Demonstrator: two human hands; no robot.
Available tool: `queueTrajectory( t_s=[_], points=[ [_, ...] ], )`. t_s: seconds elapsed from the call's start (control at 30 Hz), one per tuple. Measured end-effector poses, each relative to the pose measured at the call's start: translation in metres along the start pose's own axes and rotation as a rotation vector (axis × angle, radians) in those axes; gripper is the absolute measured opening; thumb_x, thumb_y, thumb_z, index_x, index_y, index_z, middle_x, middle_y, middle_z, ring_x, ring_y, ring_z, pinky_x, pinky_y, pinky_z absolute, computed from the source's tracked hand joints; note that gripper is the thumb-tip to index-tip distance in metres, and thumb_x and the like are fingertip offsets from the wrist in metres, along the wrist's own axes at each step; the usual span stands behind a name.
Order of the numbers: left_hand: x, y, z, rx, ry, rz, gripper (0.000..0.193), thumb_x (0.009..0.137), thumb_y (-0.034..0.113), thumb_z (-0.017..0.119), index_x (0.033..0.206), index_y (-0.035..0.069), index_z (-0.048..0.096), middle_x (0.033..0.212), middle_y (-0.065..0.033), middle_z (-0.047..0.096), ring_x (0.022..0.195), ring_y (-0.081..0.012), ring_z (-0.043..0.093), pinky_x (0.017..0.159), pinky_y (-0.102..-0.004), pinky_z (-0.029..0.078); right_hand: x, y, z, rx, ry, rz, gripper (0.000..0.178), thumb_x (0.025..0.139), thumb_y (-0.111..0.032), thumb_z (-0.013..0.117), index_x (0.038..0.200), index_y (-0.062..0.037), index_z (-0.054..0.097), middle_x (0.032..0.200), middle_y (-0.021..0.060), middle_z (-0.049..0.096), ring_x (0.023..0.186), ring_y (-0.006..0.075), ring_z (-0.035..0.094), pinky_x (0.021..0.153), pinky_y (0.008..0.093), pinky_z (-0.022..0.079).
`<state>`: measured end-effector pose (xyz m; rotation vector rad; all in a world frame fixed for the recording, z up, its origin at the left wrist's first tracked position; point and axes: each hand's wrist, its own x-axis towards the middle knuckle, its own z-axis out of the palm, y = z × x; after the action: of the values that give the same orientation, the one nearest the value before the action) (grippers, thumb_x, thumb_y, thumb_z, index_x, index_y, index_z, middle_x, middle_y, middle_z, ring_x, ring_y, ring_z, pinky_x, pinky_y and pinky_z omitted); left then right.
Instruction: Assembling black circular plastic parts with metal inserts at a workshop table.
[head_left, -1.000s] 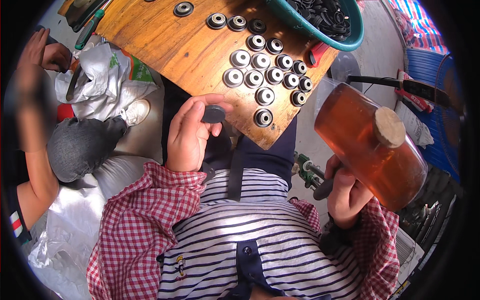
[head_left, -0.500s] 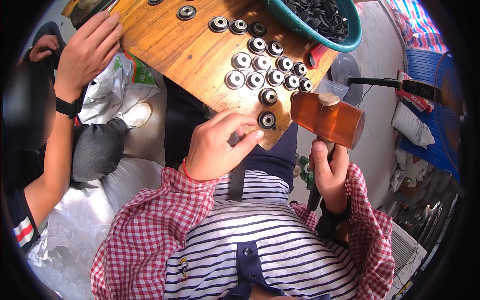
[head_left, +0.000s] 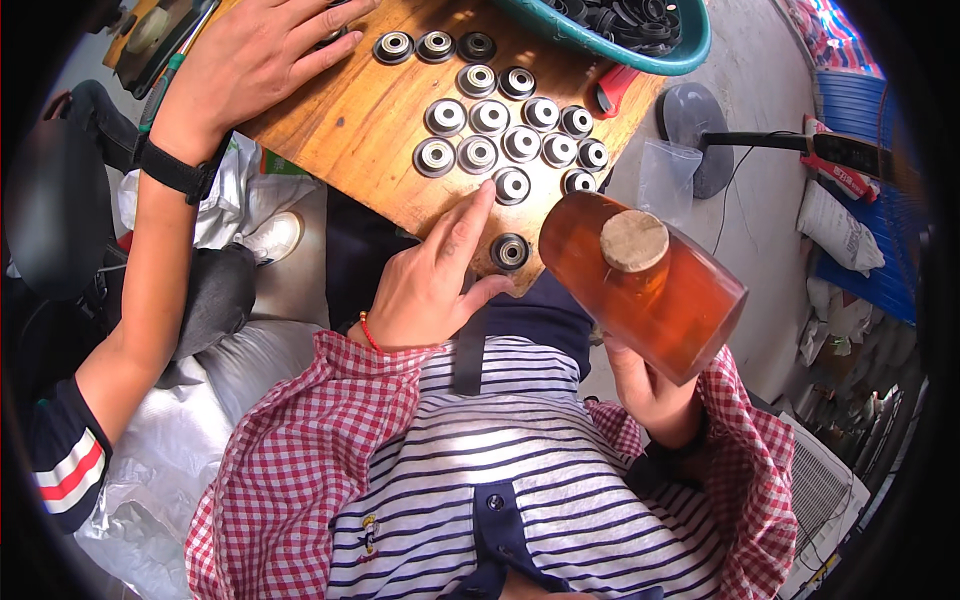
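Note:
My right hand [head_left: 655,400] is closed round the handle of a mallet with an amber, see-through head [head_left: 690,300], raised to the right of the board's near corner. The round end of the handle sticks out of the head's top. My left hand [head_left: 430,275] holds nothing; its forefinger and thumb are spread beside a black wheel with a metal bearing centre [head_left: 510,252] at that corner. The fingertip reaches close to another such wheel [head_left: 512,185]; whether it touches cannot be told. Several more bearing wheels [head_left: 489,117] stand in loose rows beyond.
The wheels stand on a wooden board [head_left: 350,120]. A teal basin [head_left: 690,60] of black parts sits at its far edge, with a red-handled thing [head_left: 612,90] alongside. A co-worker's hand [head_left: 240,70] reaches over the board from the left. White sacks [head_left: 190,440] lie at lower left.
The mallet has risen and tilted toward me. My left fingers have opened from a bent pose and stretched forward. The co-worker's hand has moved right, over the board. The board has shifted slightly in view.

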<state>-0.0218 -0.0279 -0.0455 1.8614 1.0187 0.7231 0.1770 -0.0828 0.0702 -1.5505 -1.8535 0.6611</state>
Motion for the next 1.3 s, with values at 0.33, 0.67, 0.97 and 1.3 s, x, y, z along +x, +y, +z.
queueTrajectory(
  t_s=[0.33, 0.67, 0.97, 1.3],
  points=[
    [0.000, 0.006, -0.009, 0.068, 0.022, 0.004, 0.068, 0.074, 0.019, 0.077, 0.134, 0.004, 0.047, 0.119, -0.0129, 0.060, 0.101, -0.0286, 0.063, 0.081, -0.0366, 0.054, -0.014, 0.035, 0.025, 0.314, -0.056, 0.543, 0.026, 0.094, -0.020, 0.059, 0.109, 0.0009, 0.054, 0.070, 0.0055, 0.058, 0.056, 0.0123, 0.054, 0.052, 0.0268, 0.045],
    [0.008, 0.022, -0.043, 0.152, -0.049, 0.006, 0.039, 0.081, 0.023, 0.071, 0.112, 0.001, 0.061, 0.106, -0.0117, 0.056, 0.085, -0.0288, 0.063, 0.071, -0.0372, 0.052, -0.035, 0.035, 0.023, 0.658, 0.082, 0.562, 0.029, 0.098, -0.022, 0.051, 0.113, 0.0027, 0.047, 0.076, 0.0046, 0.053, 0.056, 0.0097, 0.049, 0.048, 0.0227, 0.041],
    [0.094, -0.035, -0.117, 0.435, 0.262, -0.113, 0.047, 0.083, 0.025, 0.070, 0.121, 0.000, 0.057, 0.121, -0.0193, 0.053, 0.111, -0.0357, 0.054, 0.094, -0.0400, 0.044, -0.048, 0.051, 0.018, 0.662, -0.054, 0.378, 0.030, 0.098, -0.025, 0.051, 0.109, 0.0021, 0.049, 0.073, 0.0066, 0.055, 0.054, 0.0107, 0.049, 0.048, 0.0233, 0.039],
    [0.076, 0.037, -0.022, 0.234, -0.048, 0.320, 0.045, 0.079, 0.019, 0.071, 0.117, -0.001, 0.060, 0.127, -0.0188, 0.053, 0.121, -0.0351, 0.049, 0.101, -0.0428, 0.039, -0.026, 0.077, -0.010, 0.570, 0.385, 0.628, 0.030, 0.094, -0.017, 0.056, 0.114, 0.0022, 0.045, 0.071, 0.0040, 0.053, 0.054, 0.0102, 0.051, 0.049, 0.0238, 0.041]
  ],
)
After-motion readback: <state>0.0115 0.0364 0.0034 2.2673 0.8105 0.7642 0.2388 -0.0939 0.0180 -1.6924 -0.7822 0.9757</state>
